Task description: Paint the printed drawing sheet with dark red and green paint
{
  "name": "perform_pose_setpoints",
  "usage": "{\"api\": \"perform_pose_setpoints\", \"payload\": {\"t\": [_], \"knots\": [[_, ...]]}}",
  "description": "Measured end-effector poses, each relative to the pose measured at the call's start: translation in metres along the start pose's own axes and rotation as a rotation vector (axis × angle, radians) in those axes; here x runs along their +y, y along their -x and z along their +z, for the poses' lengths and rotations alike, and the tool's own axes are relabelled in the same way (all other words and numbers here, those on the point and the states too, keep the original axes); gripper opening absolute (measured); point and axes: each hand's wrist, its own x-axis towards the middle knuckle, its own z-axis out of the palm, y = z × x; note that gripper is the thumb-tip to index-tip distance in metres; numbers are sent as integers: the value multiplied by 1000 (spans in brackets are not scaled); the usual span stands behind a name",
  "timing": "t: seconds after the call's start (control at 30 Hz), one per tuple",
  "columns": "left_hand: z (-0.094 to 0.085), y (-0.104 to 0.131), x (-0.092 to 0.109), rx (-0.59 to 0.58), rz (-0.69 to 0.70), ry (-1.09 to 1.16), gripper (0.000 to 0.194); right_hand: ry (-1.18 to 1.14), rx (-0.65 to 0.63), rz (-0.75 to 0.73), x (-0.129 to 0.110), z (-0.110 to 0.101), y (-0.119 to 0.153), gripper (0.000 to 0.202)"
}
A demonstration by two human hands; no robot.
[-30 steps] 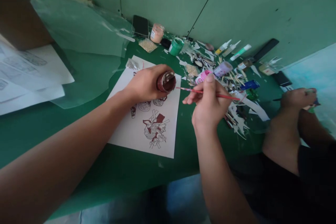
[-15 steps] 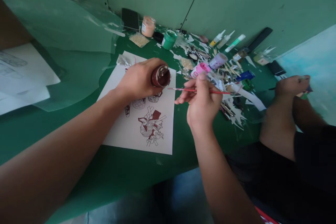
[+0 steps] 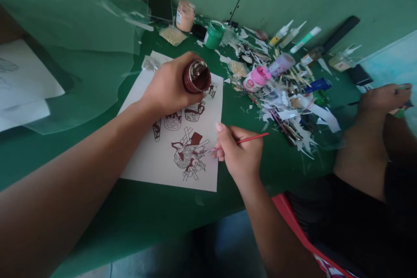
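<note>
My left hand [image 3: 171,84] is wrapped round an open jar of dark red-brown paint [image 3: 197,77], held above the upper part of a white sheet [image 3: 140,156]. Pinched in my right hand [image 3: 241,150] is a thin red paintbrush [image 3: 252,137]. Its tip points left, at the right side of a line drawing [image 3: 189,158] with some parts coloured dark red; whether it touches the paper I cannot tell. More small drawings show below the jar, partly covered by my left hand.
Paper scraps [image 3: 286,113] lie in a heap at the right, with a pink paint jar [image 3: 256,79] beside them. A green jar [image 3: 214,34] and a peach jar [image 3: 185,15] stand behind. Another person's hand [image 3: 382,97] is at the far right.
My right hand has moved down from beside the jar, bringing the brush tip to the lower drawing. The jar in my left hand has shifted slightly up and left.
</note>
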Motion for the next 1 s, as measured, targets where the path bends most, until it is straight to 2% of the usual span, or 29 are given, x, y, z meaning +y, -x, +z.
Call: {"api": "perform_pose_setpoints", "payload": {"t": [0.27,0.5,0.67,1.0], "knots": [[0,-2,-2,6,-41,41,50,59,-28,15,-1,-1,2,43],[-2,-2,0,-37,-38,43,49,75,-25,24,-1,-1,2,42],[-3,-1,0,-35,-28,43,50,116,-30,-18,-1,-1,1,42],[-3,-1,1,-80,-54,3,53,123,2,3,-1,0,3,42]]}}
